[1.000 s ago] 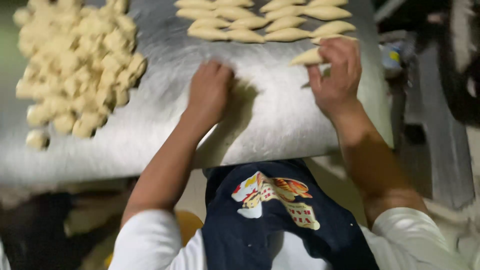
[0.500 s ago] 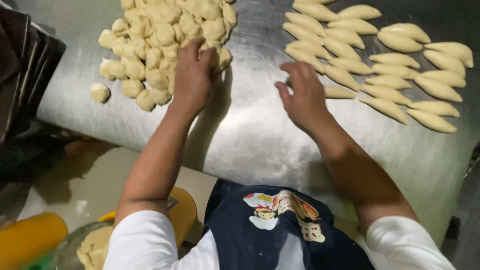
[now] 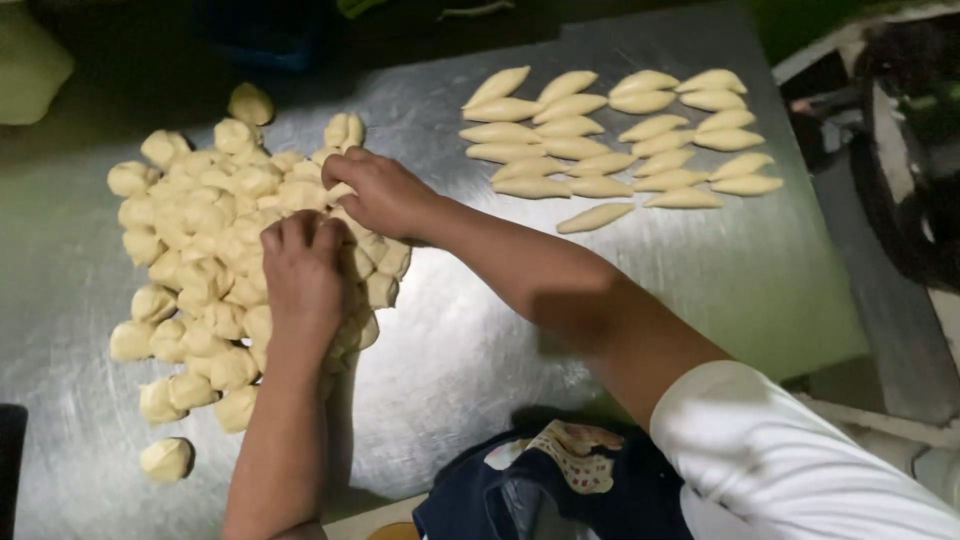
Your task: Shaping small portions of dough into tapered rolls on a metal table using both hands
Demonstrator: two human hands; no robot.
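Steel table [image 3: 560, 330], brushed and scuffed, fills most of the view; light falls from above, edges go dark. Dim room beyond the far edge, nothing clear there. Dark machinery [image 3: 900, 160] stands off the table's right side. At the near edge, a dark apron [image 3: 540, 490] with a printed patch, and a white sleeve [image 3: 800, 460] on the right arm.

Dough pile [image 3: 215, 270] sits on the left half of the table: many pale yellow lumps, roundish and uneven, heaped and touching. One lump [image 3: 167, 458] lies apart at the near left; a few sit loose at the pile's far edge.

Shaped pieces [image 3: 610, 140] lie on the far right half, well apart from the pile: same pale dough, long and pointed at both ends, laid in close rows. One piece [image 3: 596, 217] lies alone just below the rows.

Both hands are on the pile. Right hand [image 3: 385, 195] reaches across from the right, forearm slanting over the bare steel, palm down on the pile's upper right edge, fingers curled together around a lump. Left hand [image 3: 300, 275] comes straight up from the near edge, palm down on the pile's right side, fingers bent and close together, tips pressed into the lumps; cannot tell if it grips one.
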